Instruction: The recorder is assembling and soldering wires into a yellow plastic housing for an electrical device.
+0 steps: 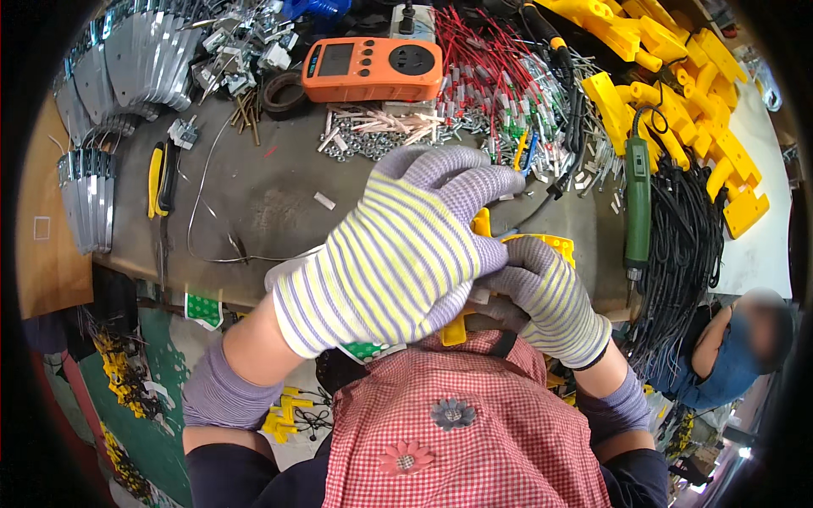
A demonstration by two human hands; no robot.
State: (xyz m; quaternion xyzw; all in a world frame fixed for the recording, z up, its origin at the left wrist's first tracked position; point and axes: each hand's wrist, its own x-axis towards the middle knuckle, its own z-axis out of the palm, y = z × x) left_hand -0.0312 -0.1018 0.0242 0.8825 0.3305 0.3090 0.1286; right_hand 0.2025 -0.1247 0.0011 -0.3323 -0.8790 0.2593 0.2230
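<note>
My left hand [381, 258], in a striped knit glove, is closed with its thumb and fingers about one end of a yellow plastic part [555, 245]. My right hand [550, 296], gloved alike, has its fingers curled round the same part from the right. Much of the part is hidden by the gloves; yellow shows above, between and below them. A dark cable runs from beside it toward the upper right. The exact contact of the fingertips cannot be seen.
An orange meter [373, 69] lies at the back, near red wires [483, 51] and small hardware. Yellow plastic parts [669, 118] pile at the right, beside a green screwdriver [637, 199] and black cables [682, 229]. Yellow-handled pliers [156, 179] and metal plates [87, 199] lie left. Another person [720, 347] sits at right.
</note>
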